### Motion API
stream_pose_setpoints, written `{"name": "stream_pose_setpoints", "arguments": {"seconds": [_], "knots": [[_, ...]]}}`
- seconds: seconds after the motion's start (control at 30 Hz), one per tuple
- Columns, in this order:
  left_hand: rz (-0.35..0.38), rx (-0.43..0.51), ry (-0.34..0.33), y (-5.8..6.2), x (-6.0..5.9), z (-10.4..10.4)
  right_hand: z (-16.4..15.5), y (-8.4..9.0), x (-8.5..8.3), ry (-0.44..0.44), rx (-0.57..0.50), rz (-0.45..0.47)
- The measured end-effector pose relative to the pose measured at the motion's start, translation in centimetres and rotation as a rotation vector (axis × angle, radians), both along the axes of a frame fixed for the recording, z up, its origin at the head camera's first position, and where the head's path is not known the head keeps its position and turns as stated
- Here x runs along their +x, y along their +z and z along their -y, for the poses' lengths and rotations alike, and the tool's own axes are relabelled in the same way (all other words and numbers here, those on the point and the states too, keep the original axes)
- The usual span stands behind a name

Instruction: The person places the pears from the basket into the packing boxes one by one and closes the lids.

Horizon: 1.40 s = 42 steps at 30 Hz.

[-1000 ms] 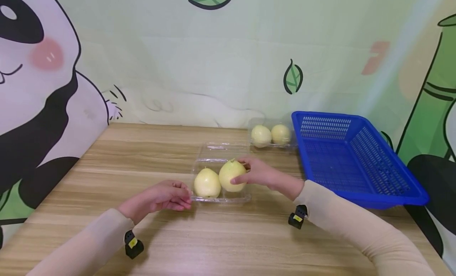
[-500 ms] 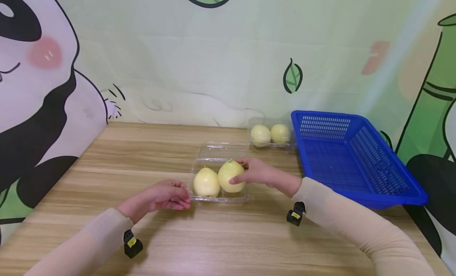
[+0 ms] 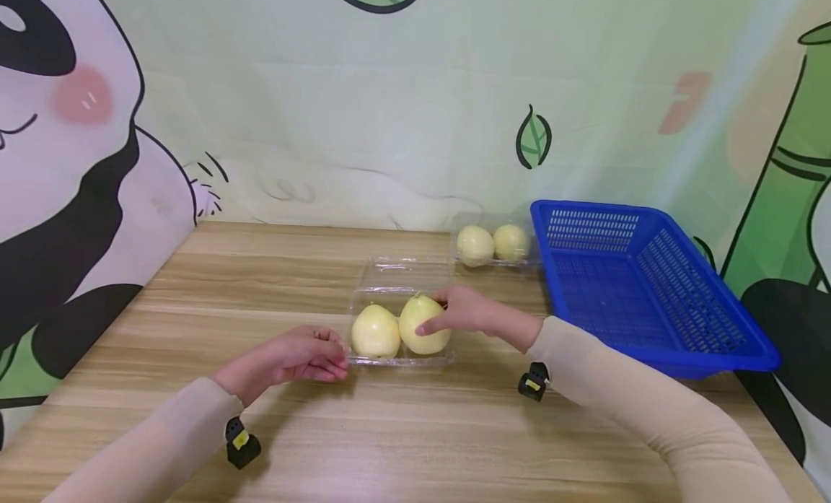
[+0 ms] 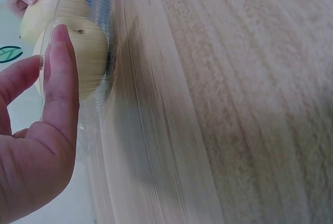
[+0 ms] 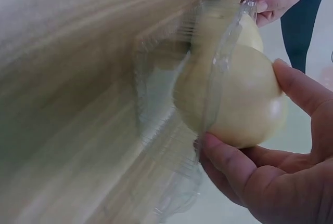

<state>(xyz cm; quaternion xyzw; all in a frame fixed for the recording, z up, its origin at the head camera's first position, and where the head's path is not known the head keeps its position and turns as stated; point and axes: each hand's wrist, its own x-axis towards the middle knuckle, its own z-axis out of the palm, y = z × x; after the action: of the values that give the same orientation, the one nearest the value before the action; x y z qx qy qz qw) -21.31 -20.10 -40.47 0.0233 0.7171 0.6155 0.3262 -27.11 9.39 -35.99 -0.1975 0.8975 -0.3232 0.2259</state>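
A clear plastic clamshell box (image 3: 415, 361) lies on the wooden table with its lid folded back. One pale yellow pear (image 3: 376, 333) sits in its left half. My right hand (image 3: 470, 312) grips a second pear (image 3: 423, 328), thumb on the near side, its lower part inside the box's right half. In the right wrist view, the fingers and thumb curl round this pear (image 5: 252, 99) beside the clear rim. At the box's front left corner my left hand (image 3: 301, 355) pinches the rim. The left wrist view shows thumb and fingertips (image 4: 61, 52) at that plastic edge.
A blue plastic basket (image 3: 604, 294) with slotted sides stands at the right. Beside it, at the back, another clear box (image 3: 462, 221) contains two pears (image 3: 475, 245). A printed cloth backdrop (image 3: 324, 113) rises behind the table (image 3: 402, 438).
My right hand has lowered its pear slightly, deeper into the right half of the box. The left hand keeps its place at the rim.
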Motion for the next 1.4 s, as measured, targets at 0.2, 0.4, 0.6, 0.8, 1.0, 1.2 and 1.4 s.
{"name": "stream_pose_setpoints", "arguments": {"seconds": [0.2, 0.4, 0.6, 0.8, 1.0, 1.2, 1.4], "knots": [[-0.005, 0.000, -0.004, 0.0, 0.0, 0.1, 0.7, 0.3, -0.5, 0.055, 0.138, -0.043], [-0.009, -0.005, 0.002, -0.1, 0.0, 0.0, 1.0, 0.4, -0.6, 0.013, 0.152, -0.046], [-0.011, -0.003, 0.000, -0.1, -0.1, 0.1, 1.7, 0.3, -0.6, 0.070, 0.219, -0.127], [-0.011, -0.009, -0.005, 0.0, -0.1, 0.0, 2.0, 0.3, -0.6, 0.085, 0.262, -0.141], [-0.011, 0.002, -0.001, 0.0, 0.0, 0.1, 2.2, 0.4, -0.6, 0.109, 0.299, -0.142], [-0.016, 0.009, 0.004, -0.3, 0.0, 0.0, 2.5, 0.8, -0.5, 0.144, 0.356, -0.165], [-0.017, 0.012, 0.006, -0.4, 0.0, 0.0, 3.0, 1.1, -0.3, 0.143, 0.433, -0.173]]}}
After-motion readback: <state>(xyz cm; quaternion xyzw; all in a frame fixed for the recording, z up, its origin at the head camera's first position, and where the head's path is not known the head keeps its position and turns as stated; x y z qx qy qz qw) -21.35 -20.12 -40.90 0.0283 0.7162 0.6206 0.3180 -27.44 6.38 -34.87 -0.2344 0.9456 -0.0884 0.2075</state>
